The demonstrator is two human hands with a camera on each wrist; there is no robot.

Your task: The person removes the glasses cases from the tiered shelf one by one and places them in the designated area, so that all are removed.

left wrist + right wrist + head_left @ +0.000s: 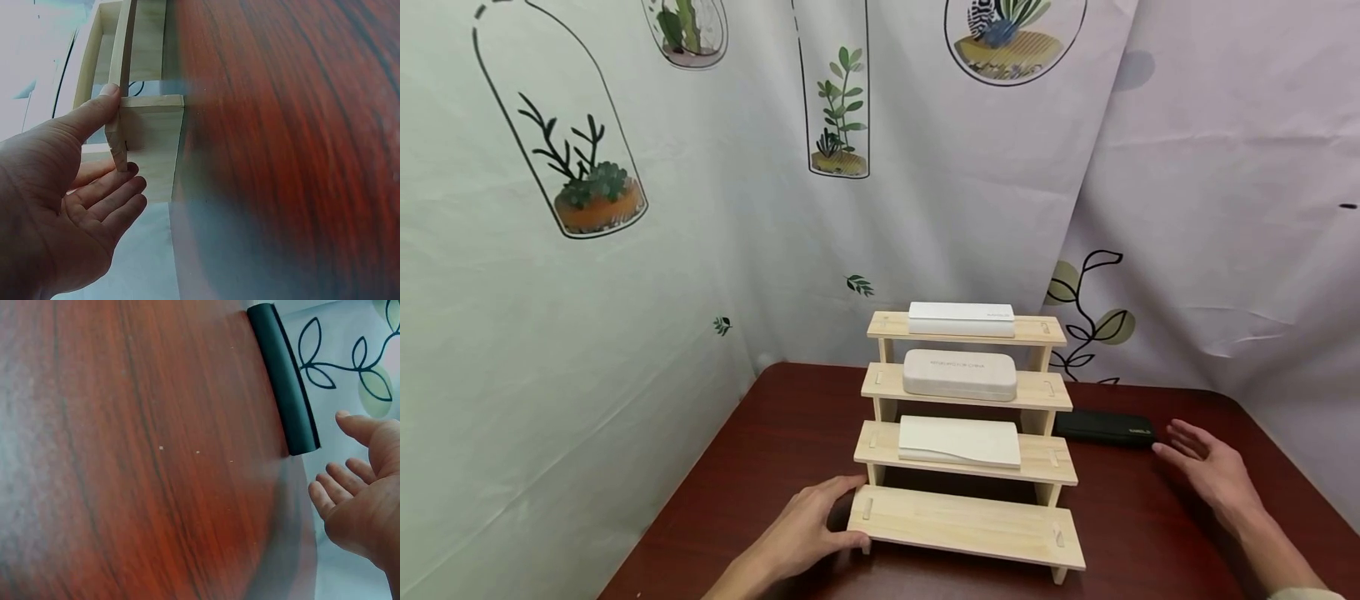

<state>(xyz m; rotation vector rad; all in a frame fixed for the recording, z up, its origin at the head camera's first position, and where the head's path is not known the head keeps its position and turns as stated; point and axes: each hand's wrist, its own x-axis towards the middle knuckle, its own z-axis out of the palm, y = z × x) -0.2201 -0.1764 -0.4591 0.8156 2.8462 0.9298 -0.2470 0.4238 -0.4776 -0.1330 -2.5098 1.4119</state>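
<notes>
A stepped wooden display rack (958,517) stands on the table with several shelves. My left hand (805,529) grips the left end of its lowest shelf, thumb at the front and fingers at the back. In the left wrist view, the thumb and fingers of the left hand (81,181) straddle the rack's wooden end (147,140). On the right, my right hand (1213,471) is held open beside a black glasses case (1105,427), with nothing in it. The right wrist view shows a gap between the right hand (362,481) and the black case (284,381).
On the upper shelves lie a white flap-front case (958,442), a rounded off-white case (960,375) and a slim white box (961,319). The dark red table (760,450) backs onto a fabric curtain (925,208) printed with plants.
</notes>
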